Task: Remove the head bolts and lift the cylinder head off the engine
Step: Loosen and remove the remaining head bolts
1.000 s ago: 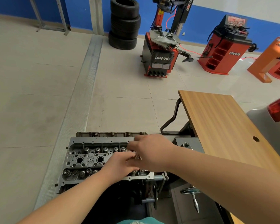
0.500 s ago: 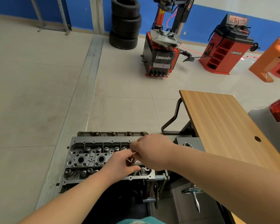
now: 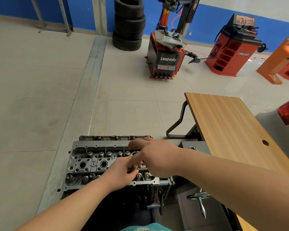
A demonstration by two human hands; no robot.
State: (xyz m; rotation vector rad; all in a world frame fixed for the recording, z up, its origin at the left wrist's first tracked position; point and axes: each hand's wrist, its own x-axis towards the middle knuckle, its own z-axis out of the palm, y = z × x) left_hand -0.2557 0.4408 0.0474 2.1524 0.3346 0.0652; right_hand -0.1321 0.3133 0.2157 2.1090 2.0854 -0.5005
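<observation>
Cylinder head [image 3: 97, 165]: lower centre of frame, grey, valve side up, on engine stand [image 3: 158, 195].
Left hand [image 3: 122, 174]: over head's right half, fingers curled; hold on anything cannot be told.
Right hand [image 3: 157, 157]: above same area, fingers spread and relaxed, blurred.
Wooden table [image 3: 228, 127]: right of head.
Tyre stack [image 3: 128, 24]: upper centre.

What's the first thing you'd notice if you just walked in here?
Two bare hands, the left hand and right hand, meet over the grey cylinder head at the bottom. Behind stand a stack of black tyres and a red Lanpody machine against the blue wall.
</observation>
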